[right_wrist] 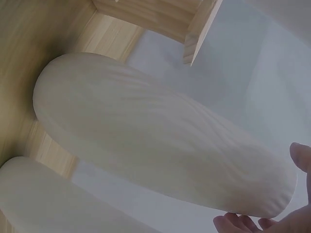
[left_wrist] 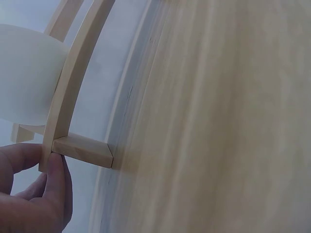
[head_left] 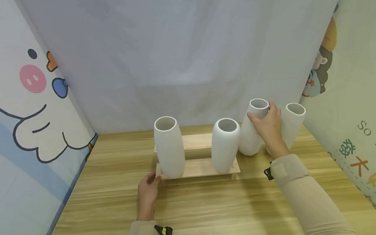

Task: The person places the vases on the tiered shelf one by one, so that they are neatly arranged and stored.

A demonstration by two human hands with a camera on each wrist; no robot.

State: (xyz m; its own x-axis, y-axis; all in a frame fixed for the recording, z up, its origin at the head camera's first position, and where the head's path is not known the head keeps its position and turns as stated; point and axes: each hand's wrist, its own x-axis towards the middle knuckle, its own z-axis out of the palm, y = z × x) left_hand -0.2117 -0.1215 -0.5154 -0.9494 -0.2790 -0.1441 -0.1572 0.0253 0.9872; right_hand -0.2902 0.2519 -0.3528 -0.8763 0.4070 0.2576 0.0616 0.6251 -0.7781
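My left hand (head_left: 148, 192) pinches the left front corner of a two-tier light wooden rack (head_left: 198, 167). In the left wrist view, its thumb and fingers meet around the end of the lower board (left_wrist: 80, 73), beside a short leg. On that board stand two white vases, one at the left end (head_left: 170, 152) and one at the right (head_left: 224, 149). Right of the rack, my right hand (head_left: 269, 127) holds another white vase (head_left: 250, 137) near its rim, thumb on one side and fingers on the other. Fine wavy ridges mark this vase's side (right_wrist: 160, 131); its base looks down at table level.
A further white vase (head_left: 292, 126) stands just right of the held one, partly behind my right hand. The rack's upper board (head_left: 197, 141) lies behind the lower one. A grey-white curtain (head_left: 172, 61) closes off the wooden table's (head_left: 196, 209) back, with printed panels at both sides.
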